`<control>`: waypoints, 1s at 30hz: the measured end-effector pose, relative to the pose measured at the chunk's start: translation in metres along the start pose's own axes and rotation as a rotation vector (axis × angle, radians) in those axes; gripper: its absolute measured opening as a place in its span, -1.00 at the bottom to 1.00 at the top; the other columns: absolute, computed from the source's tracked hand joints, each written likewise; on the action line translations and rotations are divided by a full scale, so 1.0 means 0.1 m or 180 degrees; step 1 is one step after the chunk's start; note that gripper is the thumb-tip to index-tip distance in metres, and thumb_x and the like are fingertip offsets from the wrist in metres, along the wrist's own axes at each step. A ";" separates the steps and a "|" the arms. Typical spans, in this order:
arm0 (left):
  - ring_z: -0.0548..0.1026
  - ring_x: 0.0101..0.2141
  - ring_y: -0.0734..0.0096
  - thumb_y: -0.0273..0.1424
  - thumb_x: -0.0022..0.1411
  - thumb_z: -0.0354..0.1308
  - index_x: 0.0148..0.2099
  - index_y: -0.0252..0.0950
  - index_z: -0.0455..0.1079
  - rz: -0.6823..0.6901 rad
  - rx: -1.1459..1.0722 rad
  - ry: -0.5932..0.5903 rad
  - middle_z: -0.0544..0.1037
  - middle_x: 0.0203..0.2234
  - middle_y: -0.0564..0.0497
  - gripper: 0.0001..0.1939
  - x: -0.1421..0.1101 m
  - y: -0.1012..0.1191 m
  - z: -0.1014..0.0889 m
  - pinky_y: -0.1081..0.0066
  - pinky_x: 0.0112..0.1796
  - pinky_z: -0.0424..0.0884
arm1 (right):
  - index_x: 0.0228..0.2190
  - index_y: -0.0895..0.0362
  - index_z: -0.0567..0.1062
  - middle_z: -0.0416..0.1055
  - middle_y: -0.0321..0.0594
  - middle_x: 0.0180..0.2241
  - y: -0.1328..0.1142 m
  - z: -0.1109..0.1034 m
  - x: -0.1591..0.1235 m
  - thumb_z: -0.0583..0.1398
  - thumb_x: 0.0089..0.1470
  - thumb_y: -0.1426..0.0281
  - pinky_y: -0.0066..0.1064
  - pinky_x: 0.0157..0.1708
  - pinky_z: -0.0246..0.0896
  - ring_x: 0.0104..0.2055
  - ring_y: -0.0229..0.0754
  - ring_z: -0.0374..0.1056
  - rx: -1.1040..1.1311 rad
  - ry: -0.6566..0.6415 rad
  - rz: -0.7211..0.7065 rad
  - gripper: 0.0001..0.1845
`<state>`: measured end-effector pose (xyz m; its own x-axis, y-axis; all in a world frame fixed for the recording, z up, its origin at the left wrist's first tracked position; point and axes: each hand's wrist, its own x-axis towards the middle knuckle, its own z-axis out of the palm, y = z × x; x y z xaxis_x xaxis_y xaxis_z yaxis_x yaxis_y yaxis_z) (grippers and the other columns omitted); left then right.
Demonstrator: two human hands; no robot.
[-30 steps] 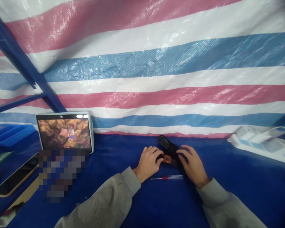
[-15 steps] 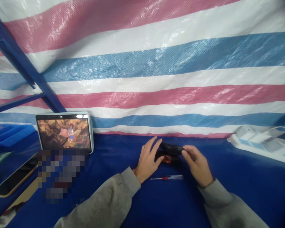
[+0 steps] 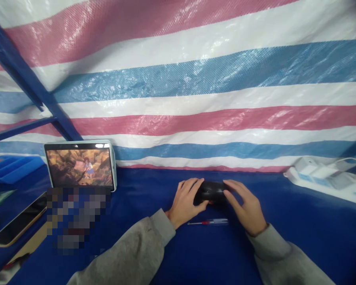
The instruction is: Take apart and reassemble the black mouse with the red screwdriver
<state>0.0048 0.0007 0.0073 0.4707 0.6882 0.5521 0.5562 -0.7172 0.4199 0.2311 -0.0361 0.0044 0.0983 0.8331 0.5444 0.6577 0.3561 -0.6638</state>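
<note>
The black shell (image 3: 212, 191) has come down level. Your left hand (image 3: 185, 200) and right hand (image 3: 245, 204) clasp its ends.

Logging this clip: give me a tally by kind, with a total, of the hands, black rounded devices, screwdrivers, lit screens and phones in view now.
Hands: 2 (left hand, right hand)
Black rounded device: 1, between the hands
Screwdriver: 1
Lit screen: 1
Phone: 1
Total: 6
</note>
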 end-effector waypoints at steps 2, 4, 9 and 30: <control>0.40 0.12 0.07 -0.28 0.21 0.23 0.31 -0.20 0.19 0.0062 -0.0053 -0.0074 0.43 0.12 -0.16 -0.35 0.00 0.00 0.00 0.04 0.13 0.29 | 0.07 0.03 0.45 0.40 -0.07 0.13 0.00 0.01 -0.02 0.19 0.17 0.12 -0.12 0.17 0.30 0.15 0.00 0.37 -0.0190 -0.0278 -0.0360 -0.53; 0.42 0.10 0.07 -0.27 0.18 0.24 0.30 -0.21 0.21 0.0128 -0.0127 -0.0154 0.45 0.11 -0.15 -0.35 0.01 0.00 0.01 0.03 0.15 0.26 | 0.14 0.00 0.40 0.37 -0.08 0.17 0.02 0.03 -0.04 0.21 0.15 0.12 -0.12 0.18 0.30 0.19 0.01 0.34 -0.0299 -0.0593 -0.0626 -0.45; 0.39 0.14 0.09 -0.24 0.19 0.25 0.30 -0.16 0.22 0.0029 -0.0430 -0.0381 0.44 0.14 -0.11 -0.35 0.03 -0.03 -0.03 0.03 0.19 0.21 | 0.15 -0.02 0.40 0.44 -0.11 0.10 0.08 0.05 -0.05 0.20 0.16 0.11 -0.16 0.11 0.37 0.13 -0.01 0.40 -0.0474 -0.0856 -0.0757 -0.45; 0.25 0.25 0.08 -0.32 0.10 0.35 0.39 -0.08 -0.02 -0.0565 -0.0907 -0.1231 0.31 0.25 -0.07 -0.10 0.08 -0.07 -0.03 -0.05 0.32 -0.10 | 0.16 -0.03 0.39 0.40 -0.10 0.13 0.12 0.09 -0.07 0.16 0.19 0.12 -0.14 0.14 0.34 0.16 0.00 0.37 -0.0439 -0.1132 -0.0404 -0.47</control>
<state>0.0026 0.0114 0.0112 0.6349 0.7537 0.1700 0.4671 -0.5497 0.6926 0.2314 -0.0342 -0.0118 -0.2388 0.8893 0.3900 0.7444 0.4256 -0.5146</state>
